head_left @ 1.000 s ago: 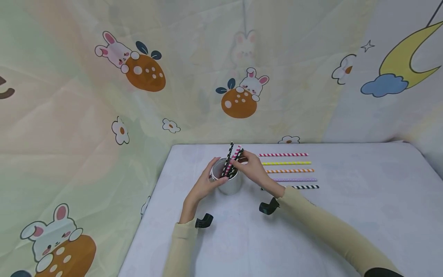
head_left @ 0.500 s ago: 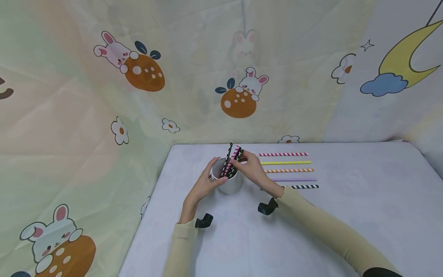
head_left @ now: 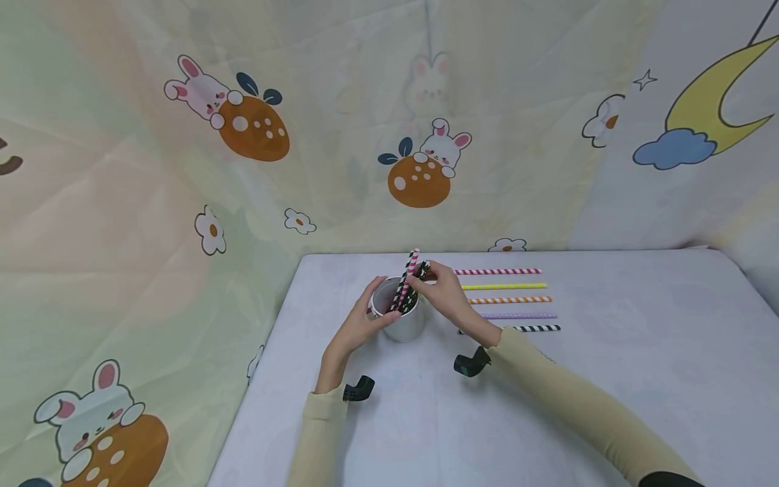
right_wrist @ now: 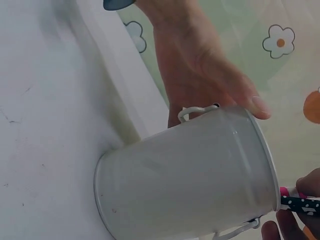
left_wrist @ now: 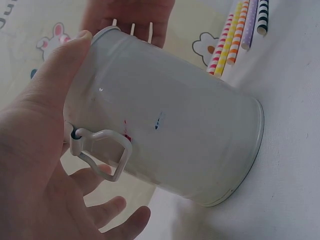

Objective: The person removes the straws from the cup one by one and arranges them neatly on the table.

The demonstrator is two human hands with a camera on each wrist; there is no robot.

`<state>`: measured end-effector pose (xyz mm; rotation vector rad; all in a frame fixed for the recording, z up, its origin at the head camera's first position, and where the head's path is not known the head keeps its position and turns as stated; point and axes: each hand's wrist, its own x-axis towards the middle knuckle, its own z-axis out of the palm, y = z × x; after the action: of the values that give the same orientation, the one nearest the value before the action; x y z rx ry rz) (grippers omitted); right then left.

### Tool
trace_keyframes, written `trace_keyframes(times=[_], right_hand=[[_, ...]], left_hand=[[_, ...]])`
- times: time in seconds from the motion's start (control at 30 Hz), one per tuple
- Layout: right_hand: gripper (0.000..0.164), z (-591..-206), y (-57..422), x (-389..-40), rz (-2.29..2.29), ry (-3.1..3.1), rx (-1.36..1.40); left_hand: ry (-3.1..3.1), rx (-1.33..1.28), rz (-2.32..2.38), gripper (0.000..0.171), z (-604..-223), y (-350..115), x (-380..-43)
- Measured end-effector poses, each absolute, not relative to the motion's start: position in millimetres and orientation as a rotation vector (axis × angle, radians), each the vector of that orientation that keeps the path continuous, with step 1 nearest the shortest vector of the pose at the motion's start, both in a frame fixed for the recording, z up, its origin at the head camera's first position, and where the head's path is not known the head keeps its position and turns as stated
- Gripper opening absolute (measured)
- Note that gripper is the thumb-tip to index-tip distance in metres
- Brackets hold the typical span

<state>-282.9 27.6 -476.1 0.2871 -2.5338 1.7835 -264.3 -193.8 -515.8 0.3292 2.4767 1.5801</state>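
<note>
A small white metal bucket (head_left: 404,330) with side handles stands upright on the table. My left hand (head_left: 356,326) grips it at the left, thumb on the rim (left_wrist: 107,34) and fingers curving around the far side. Inside lean several paper straws: black ones with white spots (head_left: 424,269) and a pink-and-white striped one (head_left: 413,260). At the rim's right side my right hand (head_left: 447,297) pinches straws between thumb and fingers. A spotted black straw (right_wrist: 300,204) shows by its fingertips in the right wrist view. The straws' lower ends are hidden in the bucket.
To the right lie paper straws in a column: red-striped (head_left: 499,272), yellow (head_left: 505,286), orange-striped (head_left: 511,299), purple (head_left: 520,316) and black-and-white (head_left: 538,328). The right forearm partly covers the nearest one. A printed cloth (head_left: 341,135) hangs behind the table (head_left: 639,365).
The pink-striped straw's top has shifted left and up, now overlapping the leftmost black straw. My right thumb has shifted slightly with it. The left hand and bucket have stayed put.
</note>
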Motion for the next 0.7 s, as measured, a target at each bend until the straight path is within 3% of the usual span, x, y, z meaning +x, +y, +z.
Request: trace_keyframes(times=[0.7], right_hand=[[0.029,-446.9,52.3,-290.9,1.874,-2.362,0.325]], left_hand=[[2.481,0.354,1.599,0.082,-516.3,-194.0,-264.4]])
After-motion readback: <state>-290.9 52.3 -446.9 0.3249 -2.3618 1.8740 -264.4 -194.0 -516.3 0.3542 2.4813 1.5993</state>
